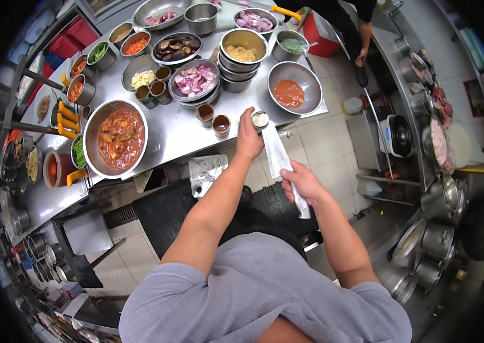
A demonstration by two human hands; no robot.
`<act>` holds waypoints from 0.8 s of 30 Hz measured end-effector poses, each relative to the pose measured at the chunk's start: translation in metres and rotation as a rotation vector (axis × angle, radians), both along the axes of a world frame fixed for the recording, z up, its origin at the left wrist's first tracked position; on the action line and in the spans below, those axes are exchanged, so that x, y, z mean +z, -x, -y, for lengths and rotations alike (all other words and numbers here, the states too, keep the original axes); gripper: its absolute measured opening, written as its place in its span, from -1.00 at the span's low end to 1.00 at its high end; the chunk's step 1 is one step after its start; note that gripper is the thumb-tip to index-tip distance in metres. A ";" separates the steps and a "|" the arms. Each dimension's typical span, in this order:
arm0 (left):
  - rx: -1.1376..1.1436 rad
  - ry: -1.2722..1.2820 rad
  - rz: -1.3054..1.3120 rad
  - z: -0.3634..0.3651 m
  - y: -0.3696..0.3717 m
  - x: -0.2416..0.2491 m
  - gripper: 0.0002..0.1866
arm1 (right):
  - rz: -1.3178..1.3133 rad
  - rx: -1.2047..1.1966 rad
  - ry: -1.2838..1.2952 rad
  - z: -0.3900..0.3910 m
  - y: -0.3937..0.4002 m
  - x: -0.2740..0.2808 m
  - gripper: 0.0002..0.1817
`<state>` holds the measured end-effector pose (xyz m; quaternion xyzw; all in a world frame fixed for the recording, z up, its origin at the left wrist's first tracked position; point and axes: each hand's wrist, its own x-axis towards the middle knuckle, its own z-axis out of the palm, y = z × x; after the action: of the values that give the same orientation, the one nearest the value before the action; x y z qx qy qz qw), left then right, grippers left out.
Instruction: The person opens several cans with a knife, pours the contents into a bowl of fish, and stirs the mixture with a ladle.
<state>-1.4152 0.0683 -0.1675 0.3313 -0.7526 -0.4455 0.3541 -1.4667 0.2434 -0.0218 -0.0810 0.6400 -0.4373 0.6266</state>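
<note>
While knife [277, 151] in RH [302, 184], tin [259, 119] in LH [249, 137].

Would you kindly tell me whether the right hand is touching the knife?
Touching: the head view shows the right hand wrapped around the knife at its handle, with no gap.

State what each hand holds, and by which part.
Left hand: a small round container, by its side. Right hand: a knife, by its handle.

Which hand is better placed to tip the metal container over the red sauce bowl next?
Probably the left hand: it holds the metal container near the red sauce bowl, while the right hand grips the kitchen knife.
</note>
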 end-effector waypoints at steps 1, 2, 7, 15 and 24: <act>-0.013 -0.003 -0.008 -0.001 -0.002 0.002 -0.18 | -0.011 -0.004 0.012 0.000 0.000 -0.003 -0.78; -0.076 -0.056 0.009 0.001 -0.006 0.003 -0.14 | -0.018 -0.008 0.023 0.000 0.000 -0.006 -0.75; -0.086 0.013 0.077 0.011 -0.013 0.005 -0.21 | -0.040 0.021 0.066 -0.009 0.002 -0.017 -0.70; -0.023 -0.002 0.106 0.016 0.003 0.005 -0.42 | -0.548 0.227 -0.032 -0.007 -0.006 -0.033 -0.75; -0.025 -0.023 0.141 0.016 0.004 -0.005 -0.36 | -1.190 0.479 -0.043 -0.013 0.002 -0.060 -0.78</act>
<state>-1.4196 0.0522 -0.1723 0.3565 -0.7746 -0.4340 0.2908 -1.4690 0.2566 -0.0818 -0.4381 0.8511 -0.1525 0.2460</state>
